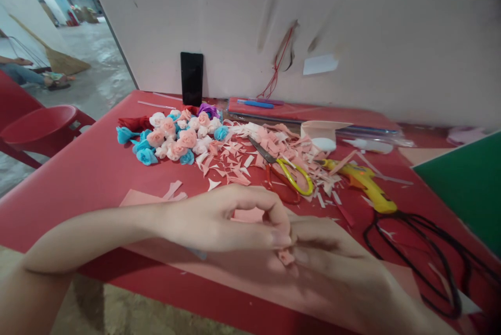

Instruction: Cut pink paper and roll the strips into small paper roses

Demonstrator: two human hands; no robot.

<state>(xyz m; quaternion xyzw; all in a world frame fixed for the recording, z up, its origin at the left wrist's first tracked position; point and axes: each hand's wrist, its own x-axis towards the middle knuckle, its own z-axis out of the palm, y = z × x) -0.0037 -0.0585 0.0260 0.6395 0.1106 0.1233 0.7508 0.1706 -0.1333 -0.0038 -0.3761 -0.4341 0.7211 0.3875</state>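
My left hand [223, 220] reaches in from the left, with thumb and forefinger pinched on a small pink paper flower [285, 256]. My right hand [336, 251] meets it from the right, its fingers closed on the same flower. The flower looks partly rolled, and the fingers cover much of it. Beneath both hands lies a pink paper sheet [242, 272]. Just beyond them are scissors [291, 176] with one yellow and one red handle, resting on pink paper scraps [230, 160]. A yellow glue gun [362, 178] lies right of the scraps.
Several paper flowers [168, 134] in pink, white, blue, red and purple are heaped at the left back. A black phone [191, 79] leans on the wall. The glue gun's black cable [434, 241] loops at right, near a green board [465, 183]. A red chair [39, 126] stands left.
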